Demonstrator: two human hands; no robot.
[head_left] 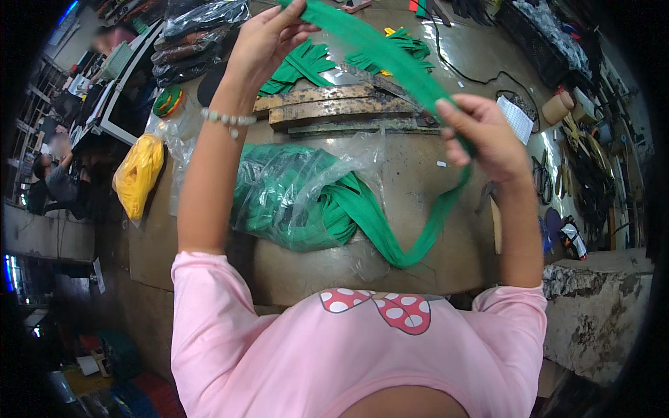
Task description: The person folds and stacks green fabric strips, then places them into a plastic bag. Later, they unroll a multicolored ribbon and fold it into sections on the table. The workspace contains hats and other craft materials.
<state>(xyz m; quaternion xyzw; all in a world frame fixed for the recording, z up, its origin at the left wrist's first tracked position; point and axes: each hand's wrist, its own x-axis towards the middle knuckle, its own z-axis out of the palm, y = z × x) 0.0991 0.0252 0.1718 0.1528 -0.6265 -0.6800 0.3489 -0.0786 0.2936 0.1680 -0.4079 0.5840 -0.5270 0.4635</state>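
Observation:
A long, flat green fabric tape (380, 52) is stretched in the air between my two hands, slanting down from left to right. My left hand (270, 35), raised at the top edge, pinches its upper end. Lower down at the right, my right hand (486, 136) grips the same tape between thumb and fingers. From there the tape hangs in a loop and runs back into a clear plastic bag (279, 202) packed with more green tape. Beyond the bag, bundles of cut green strips (301, 66) lie on the table.
Worn wooden bars (341, 108) lie across the table (425, 181) behind the bag. A bagged yellow bundle (138, 174) and stacked dark plastic-wrapped packs (195, 42) are at the left. Tools, a cord and a black crate (543, 45) crowd the right. Another person (63, 174) sits far left.

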